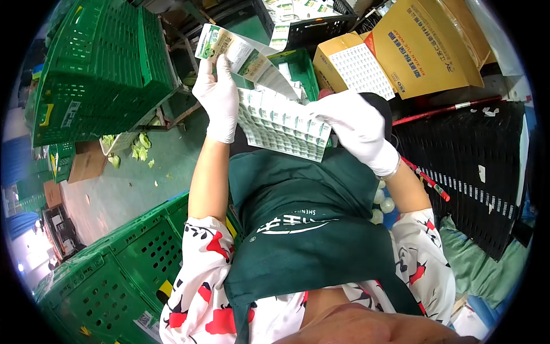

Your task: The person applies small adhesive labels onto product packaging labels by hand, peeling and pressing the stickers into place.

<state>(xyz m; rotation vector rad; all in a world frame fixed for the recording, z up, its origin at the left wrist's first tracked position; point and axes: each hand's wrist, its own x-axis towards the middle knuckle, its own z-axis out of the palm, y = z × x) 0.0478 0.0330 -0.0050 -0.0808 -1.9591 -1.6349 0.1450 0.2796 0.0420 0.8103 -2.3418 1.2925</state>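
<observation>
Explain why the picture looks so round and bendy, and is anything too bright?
Head view: probably a very wide lens, with black corners and a curved-looking stack of green crates; head view: white glare at far left, and bright white gloves; head view: big lettering on the yellow carton is readable.

"What do we find to our left?"
"Stacked crates [106,80] ahead on that side, more crates [120,281] nearer us, and leaf scraps [140,147] on the floor [172,137] between."
"And before us?"
"A small crate [308,66], with a basket of labels [298,8] beyond. Right of them, we see a label sheet [362,69] at an open carton [424,51]."
"Our right?"
"A crate stack [464,157]."
</observation>
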